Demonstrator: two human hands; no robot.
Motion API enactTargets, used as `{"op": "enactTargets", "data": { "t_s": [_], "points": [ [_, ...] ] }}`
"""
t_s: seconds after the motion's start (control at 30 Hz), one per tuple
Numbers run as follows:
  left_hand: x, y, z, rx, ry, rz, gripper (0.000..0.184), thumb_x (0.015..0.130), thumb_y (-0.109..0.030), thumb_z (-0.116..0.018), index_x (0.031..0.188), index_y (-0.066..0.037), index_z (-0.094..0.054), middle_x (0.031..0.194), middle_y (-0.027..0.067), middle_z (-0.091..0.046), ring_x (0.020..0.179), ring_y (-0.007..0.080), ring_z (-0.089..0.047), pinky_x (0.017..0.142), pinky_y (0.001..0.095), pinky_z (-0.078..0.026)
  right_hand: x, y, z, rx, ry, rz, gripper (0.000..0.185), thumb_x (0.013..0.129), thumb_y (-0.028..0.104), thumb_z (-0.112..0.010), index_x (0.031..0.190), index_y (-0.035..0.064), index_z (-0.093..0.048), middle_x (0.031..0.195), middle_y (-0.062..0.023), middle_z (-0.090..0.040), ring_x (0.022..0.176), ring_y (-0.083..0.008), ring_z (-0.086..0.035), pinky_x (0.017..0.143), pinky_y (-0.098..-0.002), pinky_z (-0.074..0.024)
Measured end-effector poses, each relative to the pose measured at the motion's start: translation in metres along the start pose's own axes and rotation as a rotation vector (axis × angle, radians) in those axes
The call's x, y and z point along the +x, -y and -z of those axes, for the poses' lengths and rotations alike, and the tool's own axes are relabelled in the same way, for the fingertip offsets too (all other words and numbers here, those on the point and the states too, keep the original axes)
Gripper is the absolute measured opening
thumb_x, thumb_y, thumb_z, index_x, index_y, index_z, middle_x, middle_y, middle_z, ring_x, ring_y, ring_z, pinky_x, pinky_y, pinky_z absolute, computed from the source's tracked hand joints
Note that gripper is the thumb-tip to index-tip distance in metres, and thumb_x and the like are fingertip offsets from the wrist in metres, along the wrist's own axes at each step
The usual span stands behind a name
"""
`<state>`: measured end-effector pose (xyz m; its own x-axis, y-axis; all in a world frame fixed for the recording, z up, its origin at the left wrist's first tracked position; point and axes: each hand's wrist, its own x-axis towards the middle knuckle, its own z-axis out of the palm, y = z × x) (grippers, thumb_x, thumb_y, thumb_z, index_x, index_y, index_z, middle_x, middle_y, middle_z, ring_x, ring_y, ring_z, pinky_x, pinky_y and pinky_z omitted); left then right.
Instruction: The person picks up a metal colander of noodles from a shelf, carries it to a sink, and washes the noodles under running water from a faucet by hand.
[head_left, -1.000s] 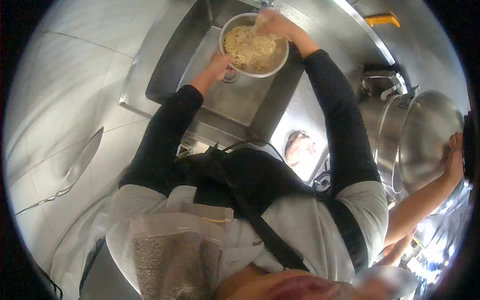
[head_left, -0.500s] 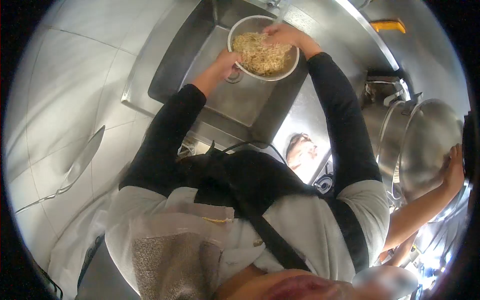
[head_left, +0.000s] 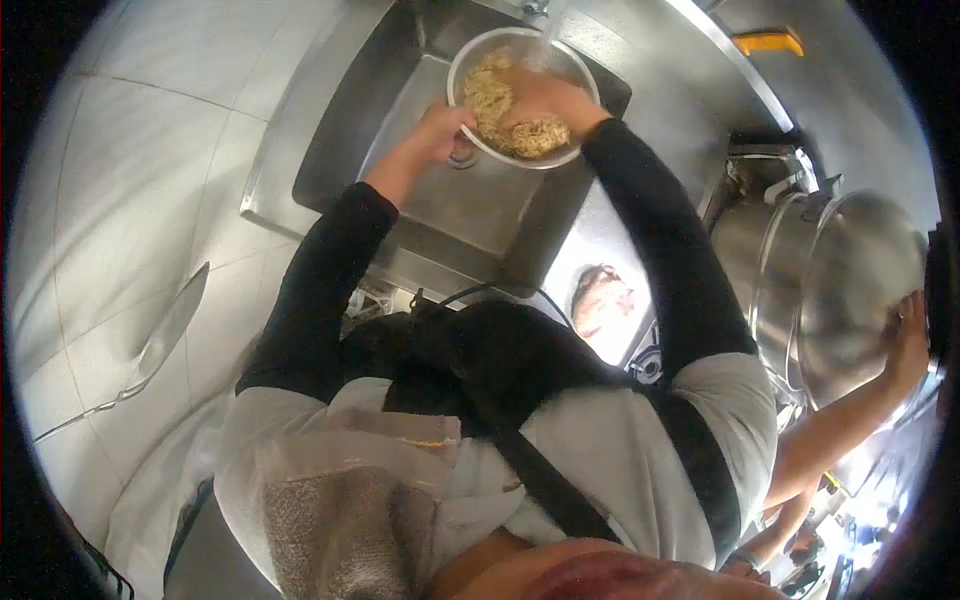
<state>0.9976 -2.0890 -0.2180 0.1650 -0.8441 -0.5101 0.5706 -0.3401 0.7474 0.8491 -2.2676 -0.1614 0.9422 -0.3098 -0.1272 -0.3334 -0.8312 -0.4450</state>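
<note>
A round metal bowl [head_left: 584, 72] is held over the sink [head_left: 470, 205], beneath the faucet [head_left: 537, 10]. My left hand [head_left: 440, 132] grips the bowl's left rim, fingers closed round it. Inside the bowl my right hand [head_left: 545, 100] lies among pale noodle-like strands [head_left: 488, 98]; motion smears its fingers, so their shape is unclear. The strands show to the left of this hand and below it. Water seems to run from the faucet into the bowl.
A piece of raw-looking meat [head_left: 602, 300] lies on the steel counter. Large metal bowls [head_left: 860, 290] stand at the right, touched by another person's hand [head_left: 910, 335]. A yellow-handled tool [head_left: 768, 42] is at the top right. A ladle-like utensil [head_left: 170, 325] is at the left.
My right hand has moved from the bowl's upper right edge down into the strands, which now sit split around it. The bowl has shifted slightly. My left hand keeps its hold on the rim.
</note>
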Motion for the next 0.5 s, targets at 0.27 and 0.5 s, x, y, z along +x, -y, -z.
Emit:
{"op": "enactTargets", "data": {
  "t_s": [0.27,0.5],
  "points": [
    [-0.009,0.03,0.004,-0.037,-0.088,-0.121,0.058,0.075,0.002,-0.054,0.13,-0.004,-0.039,0.112,0.0152,-0.057,0.085,0.0285,-0.065,0.065,0.0462,-0.059,0.029,-0.011,0.025,0.208,0.154,-0.108,0.06,0.071,0.023,-0.072,0.127,0.0083,-0.054,0.107,-0.0152,-0.065,0.095,-0.0291,-0.065,0.081,-0.0399,-0.0529],
    [-0.008,0.005,0.004,0.019,0.039,-0.014,0.058,0.075,0.002,-0.055,0.13,-0.002,-0.037,0.111,0.0176,-0.057,0.089,0.0325,-0.064,0.069,0.0468,-0.059,0.038,-0.031,0.017,-0.03,0.155,-0.097,0.034,0.09,0.026,-0.055,0.118,0.0087,-0.062,0.108,-0.0118,-0.066,0.089,-0.0265,-0.066,0.078,-0.038,-0.0532]
  ]
}}
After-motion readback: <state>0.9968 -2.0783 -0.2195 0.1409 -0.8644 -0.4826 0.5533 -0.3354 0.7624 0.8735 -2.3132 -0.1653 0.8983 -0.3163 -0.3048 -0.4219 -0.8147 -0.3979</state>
